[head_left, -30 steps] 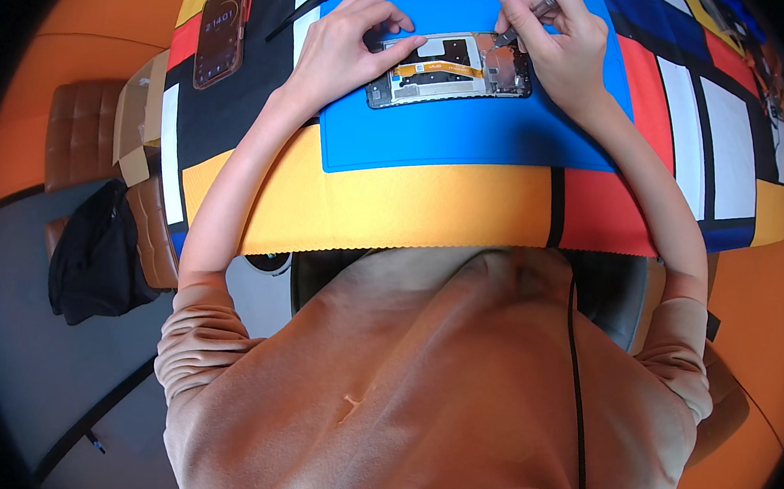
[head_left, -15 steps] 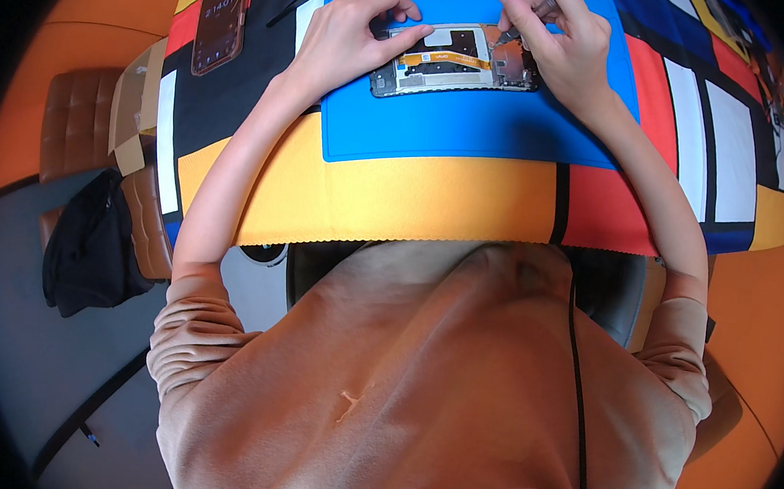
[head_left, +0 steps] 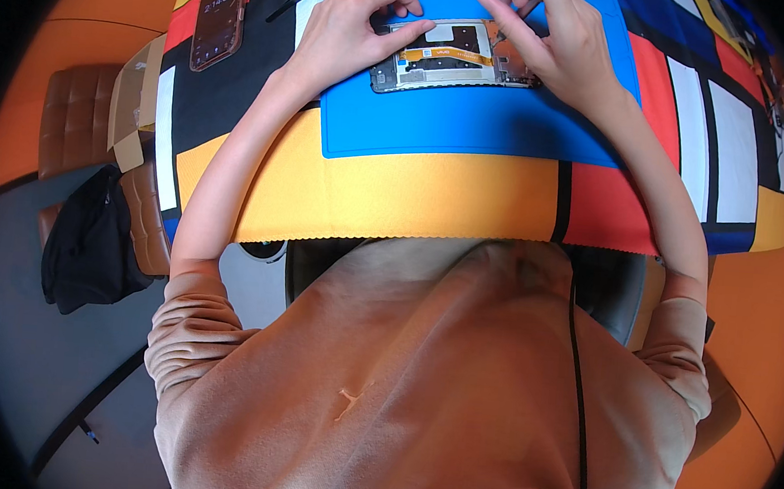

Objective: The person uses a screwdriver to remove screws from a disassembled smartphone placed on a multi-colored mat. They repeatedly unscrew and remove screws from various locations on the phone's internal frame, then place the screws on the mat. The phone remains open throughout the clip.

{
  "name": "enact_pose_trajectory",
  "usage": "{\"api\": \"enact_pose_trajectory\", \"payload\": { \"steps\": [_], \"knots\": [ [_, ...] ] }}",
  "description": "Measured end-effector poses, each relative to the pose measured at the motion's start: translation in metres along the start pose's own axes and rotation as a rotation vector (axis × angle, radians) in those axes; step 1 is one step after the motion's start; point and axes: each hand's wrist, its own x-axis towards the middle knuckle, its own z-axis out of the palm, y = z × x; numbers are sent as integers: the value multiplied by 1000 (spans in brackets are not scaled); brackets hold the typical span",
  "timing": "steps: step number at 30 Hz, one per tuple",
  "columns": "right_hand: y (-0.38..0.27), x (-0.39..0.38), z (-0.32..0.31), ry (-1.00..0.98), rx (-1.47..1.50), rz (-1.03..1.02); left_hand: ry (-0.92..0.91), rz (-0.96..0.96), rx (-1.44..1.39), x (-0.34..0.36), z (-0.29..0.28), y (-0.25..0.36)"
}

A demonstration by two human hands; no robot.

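Since half a second ago, the whole tabletop has slid a little upward in the head view, so the opened phone [head_left: 455, 56] now sits nearer the top edge, while both hands keep their places on it. That phone, its back cover off and its gold and black inner parts showing, lies flat on the blue work mat [head_left: 473, 123], close to the mat's far edge. The left hand [head_left: 348, 32] rests palm down at the phone's left end, fingers [head_left: 405, 35] spread and loosely curved, their tips pressing on the frame's upper left corner rather than closing around it. The right hand [head_left: 561, 43] lies over the phone's right end, its fingers bent together in a pinch on a thin dark tool [head_left: 529, 1]; what kind of tool it is, the view does not show clearly. The mat lies on a tablecloth [head_left: 432, 197] of yellow, red, blue, white and black blocks. A second phone [head_left: 219, 14] with a lit screen lies on the cloth well to the left of the mat. Beyond the table's left edge sit a cardboard box [head_left: 133, 113], a brown leather chair [head_left: 73, 127] and a black bag [head_left: 88, 241].
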Motion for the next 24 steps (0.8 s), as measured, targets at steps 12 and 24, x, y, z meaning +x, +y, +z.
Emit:
{"api": "enact_pose_trajectory", "payload": {
  "steps": [12,24],
  "knots": [
    [8,2,-3,-82,76,-29,7,11,5,0,0,-1],
    [8,3,-9,-83,37,-87,-7,-7,-12,1,-2,0]
  ]
}}
